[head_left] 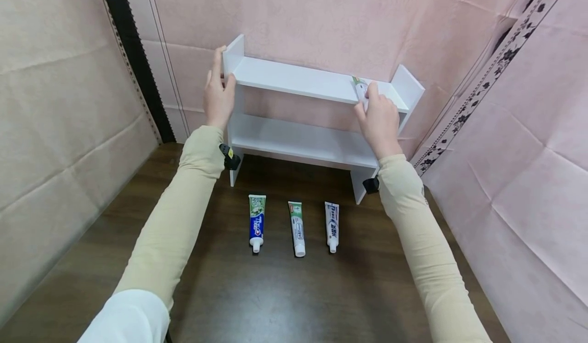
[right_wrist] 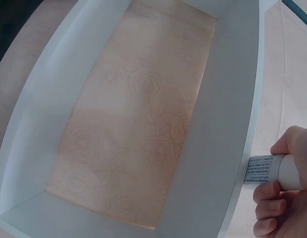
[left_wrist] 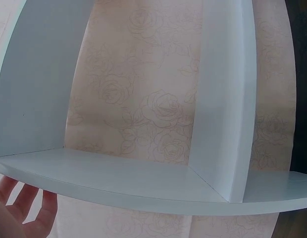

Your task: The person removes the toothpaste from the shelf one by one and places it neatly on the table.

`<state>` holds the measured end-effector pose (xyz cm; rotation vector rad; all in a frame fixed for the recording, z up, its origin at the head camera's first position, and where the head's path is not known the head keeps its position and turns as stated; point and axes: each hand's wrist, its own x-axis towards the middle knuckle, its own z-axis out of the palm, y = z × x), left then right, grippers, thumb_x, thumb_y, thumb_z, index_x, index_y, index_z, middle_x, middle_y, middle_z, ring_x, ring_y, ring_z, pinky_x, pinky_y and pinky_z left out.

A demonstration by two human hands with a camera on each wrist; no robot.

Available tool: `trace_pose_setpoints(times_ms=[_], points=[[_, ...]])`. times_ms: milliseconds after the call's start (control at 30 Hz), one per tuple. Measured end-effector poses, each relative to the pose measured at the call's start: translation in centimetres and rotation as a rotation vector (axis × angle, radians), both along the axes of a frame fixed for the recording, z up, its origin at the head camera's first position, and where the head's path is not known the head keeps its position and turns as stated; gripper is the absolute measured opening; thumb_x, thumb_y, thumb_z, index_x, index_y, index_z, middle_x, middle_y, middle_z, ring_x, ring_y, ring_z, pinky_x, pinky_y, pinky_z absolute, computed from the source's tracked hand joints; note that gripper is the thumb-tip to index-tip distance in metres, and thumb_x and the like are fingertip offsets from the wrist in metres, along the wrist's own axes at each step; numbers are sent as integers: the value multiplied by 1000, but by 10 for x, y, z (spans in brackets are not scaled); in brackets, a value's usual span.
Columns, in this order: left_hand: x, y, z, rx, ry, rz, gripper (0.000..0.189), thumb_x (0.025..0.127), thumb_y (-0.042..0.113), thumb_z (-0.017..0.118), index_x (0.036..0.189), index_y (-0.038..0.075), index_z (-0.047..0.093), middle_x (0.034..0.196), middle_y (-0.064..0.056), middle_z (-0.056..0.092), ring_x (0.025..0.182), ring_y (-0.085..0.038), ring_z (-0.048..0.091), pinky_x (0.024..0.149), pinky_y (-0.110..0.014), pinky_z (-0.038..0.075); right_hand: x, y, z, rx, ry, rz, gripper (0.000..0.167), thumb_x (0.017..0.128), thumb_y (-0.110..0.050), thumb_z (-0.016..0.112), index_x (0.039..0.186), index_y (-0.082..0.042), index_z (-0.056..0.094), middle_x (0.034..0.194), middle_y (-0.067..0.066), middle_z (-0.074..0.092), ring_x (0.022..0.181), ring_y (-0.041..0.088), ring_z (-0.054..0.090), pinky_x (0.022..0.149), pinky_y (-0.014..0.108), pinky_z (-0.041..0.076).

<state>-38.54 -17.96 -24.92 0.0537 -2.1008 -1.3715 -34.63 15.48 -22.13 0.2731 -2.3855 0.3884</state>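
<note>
A white two-tier shelf (head_left: 294,80) stands against the pink cloth backdrop. My left hand (head_left: 219,95) rests on its left side panel near the top, fingers spread along the outer face; the left wrist view shows those fingers (left_wrist: 47,208) at the panel's edge. At the right end of the top board, my right hand (head_left: 380,121) grips a toothpaste tube (head_left: 361,89) by its white cap end, and the tube's far end lies over the board. In the right wrist view the thumb and curled fingers close around the cap of this tube (right_wrist: 260,169).
On the dark wooden table (head_left: 275,292), in front of the shelf, lie a blue-green toothpaste tube (head_left: 257,220), a green-white tube (head_left: 297,228) and a white-blue tube (head_left: 332,225), caps toward me. Cloth walls (head_left: 519,154) stand on both sides.
</note>
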Motion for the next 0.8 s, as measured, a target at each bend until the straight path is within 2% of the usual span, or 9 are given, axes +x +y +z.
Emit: trace_pose_setpoints(times_ms=[200,467,800], points=[[0,1,1,16,-1,-11,55,100,27,39,142,60,25,116,0,47,87,-11,47,69,-27,40,5,1,-5,8,38,5,23,95,-20,46,107,0,49,86,26,64,74,42,58,72,51,44],[1,1,0,32,-7,-24,55,100,26,39,143,58,25,139,-8,47,88,-11,46,70,-27,41,9,2,-15,33,85,-2,24,96,-19,45,108,0,50,87,25,64,77,41,59,74,50,46],[-1,0,-1,10,2,-5,55,99,27,38,142,60,25,131,-7,50,87,-10,45,68,-26,39,21,8,-28,19,134,15,24,95,-17,47,110,2,51,91,26,64,78,41,58,67,49,43]])
